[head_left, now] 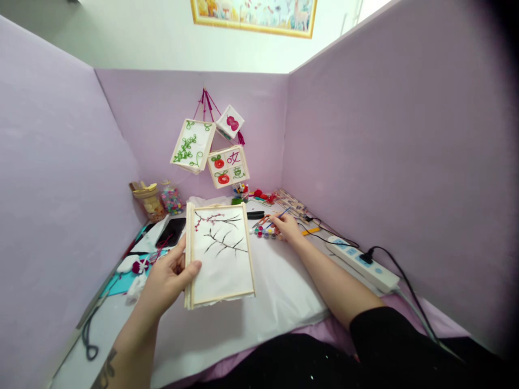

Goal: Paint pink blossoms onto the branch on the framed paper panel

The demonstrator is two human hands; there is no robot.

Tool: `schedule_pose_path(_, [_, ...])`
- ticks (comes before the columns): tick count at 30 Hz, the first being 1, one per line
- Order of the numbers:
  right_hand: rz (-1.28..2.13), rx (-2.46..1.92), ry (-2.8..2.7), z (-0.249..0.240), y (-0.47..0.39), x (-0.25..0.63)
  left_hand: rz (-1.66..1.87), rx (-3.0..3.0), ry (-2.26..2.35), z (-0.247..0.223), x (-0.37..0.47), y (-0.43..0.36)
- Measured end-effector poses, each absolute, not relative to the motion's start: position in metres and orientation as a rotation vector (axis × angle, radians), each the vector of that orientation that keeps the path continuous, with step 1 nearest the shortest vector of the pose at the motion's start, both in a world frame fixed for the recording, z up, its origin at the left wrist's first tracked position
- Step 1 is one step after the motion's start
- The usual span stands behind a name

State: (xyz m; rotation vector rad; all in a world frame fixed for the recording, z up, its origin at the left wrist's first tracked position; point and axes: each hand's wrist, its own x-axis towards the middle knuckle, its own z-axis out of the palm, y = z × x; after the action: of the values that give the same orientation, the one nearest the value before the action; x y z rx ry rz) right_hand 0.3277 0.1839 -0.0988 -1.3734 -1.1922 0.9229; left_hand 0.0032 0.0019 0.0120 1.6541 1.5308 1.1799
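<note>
We see a gold-framed picture on the wall; below it, a green-vine panel and a red-fruit panel hanging from purple cords; at left, a yellowish tub beside a jar of colourful pieces; nearer us, a dark phone; at right, a white power strip.

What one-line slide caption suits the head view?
Left hand holds a framed panel with dark branches; right hand holds a thin blue brush beside paint pots.
</note>
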Motion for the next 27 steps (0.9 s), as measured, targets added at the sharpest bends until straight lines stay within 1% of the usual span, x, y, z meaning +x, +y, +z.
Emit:
schedule_pose_path(8, [0.882,-1.340,-1.183,-0.0961,0.1847,0.3310,1.165,1.717,1.505,0.0145,-0.0001,0.0032])
schedule_pose_path(19, [0.741,-1.409,-1.235,-0.0992,0.1847,0.3230,1.178,1.710,1.511,0.0101,-0.0008,0.0042])
schedule_pose_path(27, [0.710,-1.455,-1.245,-0.1013,0.1865,0.3258,1.172,1.716,1.537,0.0111,0.0004,0.0032])
